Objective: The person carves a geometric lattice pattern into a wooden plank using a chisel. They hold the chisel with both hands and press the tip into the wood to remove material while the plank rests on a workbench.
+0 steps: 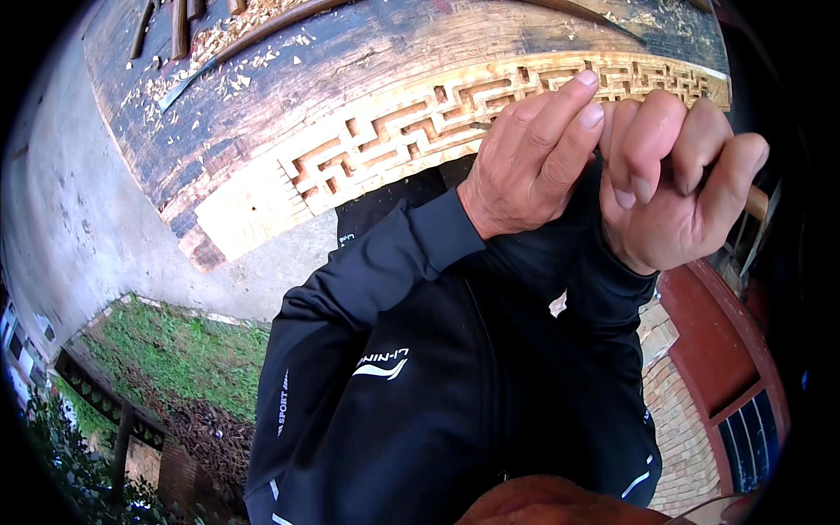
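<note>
Both hands are raised together over the near edge of a long pale wooden board carved with a maze-like lattice of grooves. My left hand has two fingers stretched out, their tips close to or touching the right hand's fingers; its thumb is hidden. My right hand turns its palm toward me, its fingers loosely curled and apart, with nothing visible in the palm. Beside the left hand a thin dark tip shows over the grooves; I cannot make out what it belongs to.
The board lies along the near edge of a worn wooden table. A long-handled chisel lies at the far left among wood shavings and other wooden handles. Another long tool lies farther back. Grass borders the concrete floor.
</note>
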`<action>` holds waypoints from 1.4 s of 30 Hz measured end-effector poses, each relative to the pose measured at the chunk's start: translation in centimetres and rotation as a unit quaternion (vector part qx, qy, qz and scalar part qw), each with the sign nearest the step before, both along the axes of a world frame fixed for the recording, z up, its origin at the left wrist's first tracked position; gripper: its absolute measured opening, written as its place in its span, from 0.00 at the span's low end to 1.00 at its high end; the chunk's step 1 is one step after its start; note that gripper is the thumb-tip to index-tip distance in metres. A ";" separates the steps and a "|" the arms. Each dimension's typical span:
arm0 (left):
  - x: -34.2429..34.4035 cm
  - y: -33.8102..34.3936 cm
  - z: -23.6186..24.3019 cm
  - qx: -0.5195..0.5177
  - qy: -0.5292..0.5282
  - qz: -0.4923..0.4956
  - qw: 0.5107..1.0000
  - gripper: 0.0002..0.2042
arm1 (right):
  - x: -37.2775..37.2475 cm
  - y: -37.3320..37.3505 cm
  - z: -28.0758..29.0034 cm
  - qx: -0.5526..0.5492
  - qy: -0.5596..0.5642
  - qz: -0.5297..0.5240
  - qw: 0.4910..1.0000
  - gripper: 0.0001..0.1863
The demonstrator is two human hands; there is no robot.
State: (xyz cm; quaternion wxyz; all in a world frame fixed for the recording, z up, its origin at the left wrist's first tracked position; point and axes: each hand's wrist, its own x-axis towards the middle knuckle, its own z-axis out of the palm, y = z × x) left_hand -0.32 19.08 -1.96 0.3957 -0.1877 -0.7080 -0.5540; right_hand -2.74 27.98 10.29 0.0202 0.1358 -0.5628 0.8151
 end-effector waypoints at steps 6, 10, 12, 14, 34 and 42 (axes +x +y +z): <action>-0.3 -0.5 -0.7 -0.045 -0.002 -0.028 0.999 0.39 | -1.0 1.0 0.1 -0.017 -0.061 0.011 0.998 0.31; -0.8 -0.1 -0.9 -0.051 -0.001 -0.014 0.999 0.38 | -1.9 1.7 -0.4 -0.063 -0.082 0.032 0.994 0.31; -0.8 -0.1 -0.8 -0.058 -0.004 -0.005 0.998 0.37 | -2.2 1.9 -0.5 -0.074 -0.081 0.047 0.993 0.31; -0.7 -0.1 -0.7 -0.058 -0.007 -0.005 0.998 0.37 | -2.0 1.9 -0.5 -0.073 -0.084 0.039 0.993 0.31; -0.7 -0.2 -0.6 -0.072 -0.016 -0.037 0.997 0.37 | -1.3 3.1 -2.5 -0.165 -0.108 -0.026 0.980 0.31; -0.7 -0.5 -0.2 -0.100 -0.045 -0.048 0.993 0.33 | -1.9 3.9 -3.5 -0.194 -0.159 -0.046 0.967 0.30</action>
